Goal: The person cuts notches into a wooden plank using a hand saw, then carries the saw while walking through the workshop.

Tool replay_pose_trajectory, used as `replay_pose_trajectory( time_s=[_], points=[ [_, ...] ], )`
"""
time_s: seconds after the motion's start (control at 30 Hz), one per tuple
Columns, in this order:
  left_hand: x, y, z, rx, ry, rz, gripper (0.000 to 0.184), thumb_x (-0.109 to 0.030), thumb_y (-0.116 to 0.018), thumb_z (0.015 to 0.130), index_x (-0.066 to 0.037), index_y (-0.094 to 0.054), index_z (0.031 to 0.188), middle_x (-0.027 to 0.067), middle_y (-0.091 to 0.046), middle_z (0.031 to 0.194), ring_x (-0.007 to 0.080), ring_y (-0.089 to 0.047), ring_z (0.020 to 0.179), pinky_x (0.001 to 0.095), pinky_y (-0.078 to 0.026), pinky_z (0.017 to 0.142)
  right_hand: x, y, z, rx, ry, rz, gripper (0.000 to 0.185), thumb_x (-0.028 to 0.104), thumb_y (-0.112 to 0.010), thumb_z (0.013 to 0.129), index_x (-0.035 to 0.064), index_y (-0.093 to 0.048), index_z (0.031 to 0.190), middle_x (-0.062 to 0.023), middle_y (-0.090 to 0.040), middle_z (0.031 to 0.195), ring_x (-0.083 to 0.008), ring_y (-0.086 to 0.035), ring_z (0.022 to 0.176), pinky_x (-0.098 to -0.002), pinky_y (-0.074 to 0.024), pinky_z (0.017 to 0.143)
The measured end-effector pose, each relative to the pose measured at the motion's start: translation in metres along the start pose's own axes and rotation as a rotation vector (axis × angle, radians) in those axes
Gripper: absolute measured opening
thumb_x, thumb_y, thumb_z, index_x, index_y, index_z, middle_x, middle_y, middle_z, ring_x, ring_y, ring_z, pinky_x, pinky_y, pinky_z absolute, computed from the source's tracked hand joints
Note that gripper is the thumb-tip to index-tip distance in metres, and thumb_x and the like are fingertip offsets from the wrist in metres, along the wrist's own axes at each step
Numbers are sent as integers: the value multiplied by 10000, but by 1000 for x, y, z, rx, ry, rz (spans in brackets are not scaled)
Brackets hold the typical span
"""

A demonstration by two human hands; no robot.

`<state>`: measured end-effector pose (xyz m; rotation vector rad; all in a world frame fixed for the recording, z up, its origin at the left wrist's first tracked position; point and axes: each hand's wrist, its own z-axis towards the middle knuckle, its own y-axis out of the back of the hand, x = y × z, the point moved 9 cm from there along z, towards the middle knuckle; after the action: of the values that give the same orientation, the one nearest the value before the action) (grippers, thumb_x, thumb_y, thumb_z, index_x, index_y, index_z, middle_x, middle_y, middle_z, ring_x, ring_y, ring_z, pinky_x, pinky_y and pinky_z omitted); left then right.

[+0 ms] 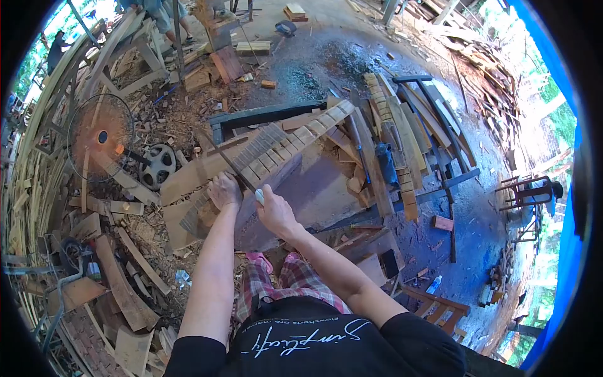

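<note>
My right hand [276, 213] is closed round the pale handle of a handsaw [233, 164]. Its long, narrow dark blade slants up and left across a notched wooden board [267, 163], which has evenly spaced cross-cuts along its length. Just left of the blade, my left hand [225, 191] grips the same board, its fingertips partly hidden. Under and beside this lies a wide flat board [179, 182]. A second notched strip [392, 132] lies further right among other planks.
At left stand a round fan [100, 137] and a spoked wheel [157, 164] amid shavings. A dark frame [264, 116] lies beyond the board. Planks [483, 69] are piled at the far right, near a chair [527, 191]. Other people [166, 19] are at upper left.
</note>
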<state>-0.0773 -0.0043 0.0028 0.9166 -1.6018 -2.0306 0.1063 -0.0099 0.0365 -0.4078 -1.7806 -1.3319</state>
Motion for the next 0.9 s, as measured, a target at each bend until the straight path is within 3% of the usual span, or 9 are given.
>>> replay_pose_trajectory(
  time_s=[0.47,0.7,0.9],
  points=[
    [4,-2,-3,77,93,19,271,-289,-453,912,-106,-650,946,101,-661,1013,289,-588,989,449,-430,837,18,8,0,27,-31,-107,280,175,-601,873,54,-381,998,-266,-613,799,-479,-588,800,-554,-450,658],
    [2,-10,-1,39,-15,6,272,-276,-445,919,-96,-645,957,106,-660,1014,292,-581,1001,448,-422,849,0,-9,-23,-156,26,-70,267,183,-602,878,61,-397,997,-241,-613,806,-460,-602,788,-542,-469,667],
    [-8,-13,13,-13,-95,-11,278,-270,-464,910,-83,-669,909,119,-670,956,297,-586,977,444,-418,845,-5,-12,-15,-181,-12,-18,250,175,-600,880,66,-403,989,-247,-609,789,-463,-598,771,-544,-462,644]
  ],
)
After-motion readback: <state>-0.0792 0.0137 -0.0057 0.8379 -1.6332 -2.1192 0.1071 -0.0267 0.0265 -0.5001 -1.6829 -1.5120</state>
